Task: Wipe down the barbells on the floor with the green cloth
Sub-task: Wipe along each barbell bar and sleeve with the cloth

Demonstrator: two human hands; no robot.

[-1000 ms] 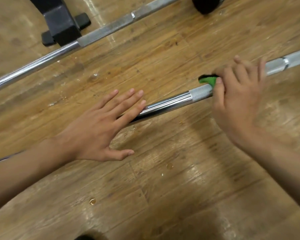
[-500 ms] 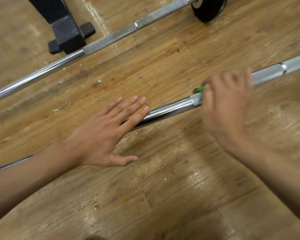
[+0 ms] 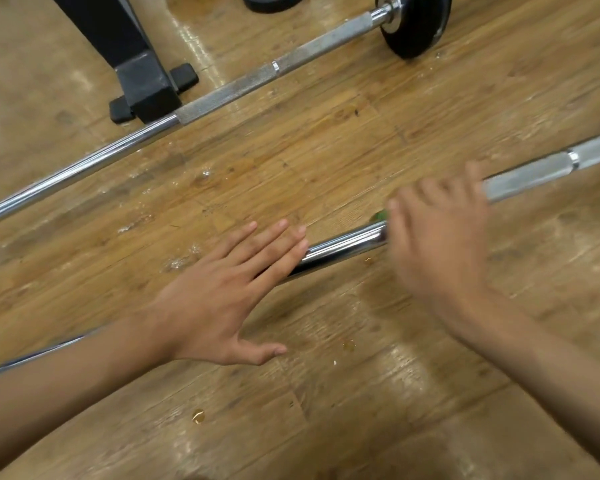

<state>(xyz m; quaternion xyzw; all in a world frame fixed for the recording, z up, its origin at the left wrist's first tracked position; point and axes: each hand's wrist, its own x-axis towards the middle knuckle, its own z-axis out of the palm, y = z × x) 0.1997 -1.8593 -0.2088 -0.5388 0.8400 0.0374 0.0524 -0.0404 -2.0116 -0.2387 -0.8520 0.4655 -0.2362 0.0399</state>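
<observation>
My right grip (image 3: 437, 244), blurred at centre right, curls round the small green cloth (image 3: 381, 215) on the nearer long chrome steel barbell (image 3: 343, 244). My left grip (image 3: 222, 296) lies flat with straight fingers, pinning that bar. I judge firm strokes while rolling the bar work best. There are two barbells, the second chrome steel barbell (image 3: 222, 95) crossing the upper left, and one cloth.

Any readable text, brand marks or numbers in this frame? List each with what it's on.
No readable text anywhere in the frame.
On the near barbell and far barbell: bare chrome and knurling, no markings visible.
On the black weight plate: no number or brand on the part in view.
On the black stand foot: plain.
On the green cloth: mostly hidden under the blurred right hand; cannot tell.
</observation>
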